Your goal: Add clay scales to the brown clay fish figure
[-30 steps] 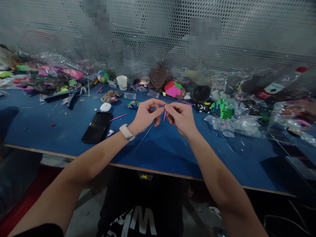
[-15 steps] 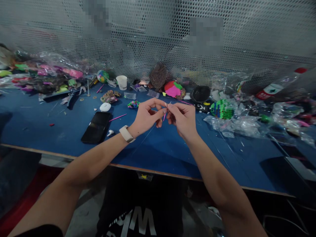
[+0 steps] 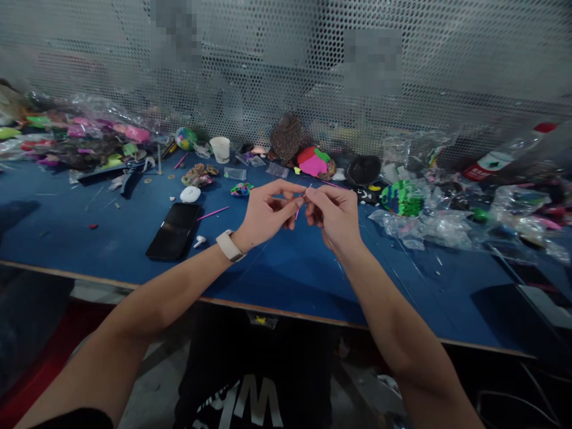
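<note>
My left hand (image 3: 270, 208) and my right hand (image 3: 337, 217) meet above the middle of the blue table (image 3: 286, 280), fingertips almost touching. Each has thumb and forefinger closed in a pinch. A thin, light sliver (image 3: 309, 188) sticks up at the fingertips; it is too small to name, and most of it is hidden. Just below the fingers shows a bit of a pink stick (image 3: 298, 213); whether it is held or lies on the table I cannot tell. Left of my left hand are a small multicoloured clay-like lump (image 3: 242, 189) and another pink stick (image 3: 213, 213).
A black phone (image 3: 173, 232), a white earbud (image 3: 199, 241) and its case (image 3: 190, 194) lie on the left. A paper cup (image 3: 220, 149) stands at the back. Clear plastic bags (image 3: 429, 217) and a green-blue lump (image 3: 402, 198) are on the right, with a bottle (image 3: 496, 161) behind.
My right hand has shifted slightly right. Less of the thin pieces shows between my fingertips than before. Everything on the table stays where it was.
</note>
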A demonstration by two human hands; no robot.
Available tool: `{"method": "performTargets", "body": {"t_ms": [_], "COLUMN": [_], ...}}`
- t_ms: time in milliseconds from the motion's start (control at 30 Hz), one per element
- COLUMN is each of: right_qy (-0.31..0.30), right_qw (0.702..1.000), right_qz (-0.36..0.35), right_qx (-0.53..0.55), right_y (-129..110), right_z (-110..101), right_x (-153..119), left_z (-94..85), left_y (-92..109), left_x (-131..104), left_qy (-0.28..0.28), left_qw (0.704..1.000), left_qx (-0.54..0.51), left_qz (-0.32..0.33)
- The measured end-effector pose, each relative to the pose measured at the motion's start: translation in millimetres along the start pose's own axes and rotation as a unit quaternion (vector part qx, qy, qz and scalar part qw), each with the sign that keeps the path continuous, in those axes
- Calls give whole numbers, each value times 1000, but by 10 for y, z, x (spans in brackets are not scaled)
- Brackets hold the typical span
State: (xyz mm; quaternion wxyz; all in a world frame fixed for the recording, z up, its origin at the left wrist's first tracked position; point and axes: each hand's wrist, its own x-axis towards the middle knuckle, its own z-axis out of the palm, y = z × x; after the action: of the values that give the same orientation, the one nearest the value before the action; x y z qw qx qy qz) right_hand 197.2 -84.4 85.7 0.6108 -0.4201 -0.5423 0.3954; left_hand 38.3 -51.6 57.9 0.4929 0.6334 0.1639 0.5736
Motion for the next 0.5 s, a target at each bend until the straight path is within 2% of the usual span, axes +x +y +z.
{"method": "performTargets", "body": {"t_ms": [100,200,400,500], "right_qy": [-16,-35,-35,-24], "right_qw": [997,994,999,999], "right_qz": [59,85,29,30], "right_qx": [43,58,10,20], "right_y": [-30,-43,-38,-38], "right_z": [-4,-22,-48,-43], "right_x": [9,25,41,35], "left_z": [12,7,-2,6], "left_y": [-12,-48,-77,-85], "left_x": [-2,4,4,-6], "left_qy": [4,6,11,15], "left_qw": [1000,998,997,995], "left_qx": [-3,-1,23,34], "left_qz": [24,55,74,96]}}
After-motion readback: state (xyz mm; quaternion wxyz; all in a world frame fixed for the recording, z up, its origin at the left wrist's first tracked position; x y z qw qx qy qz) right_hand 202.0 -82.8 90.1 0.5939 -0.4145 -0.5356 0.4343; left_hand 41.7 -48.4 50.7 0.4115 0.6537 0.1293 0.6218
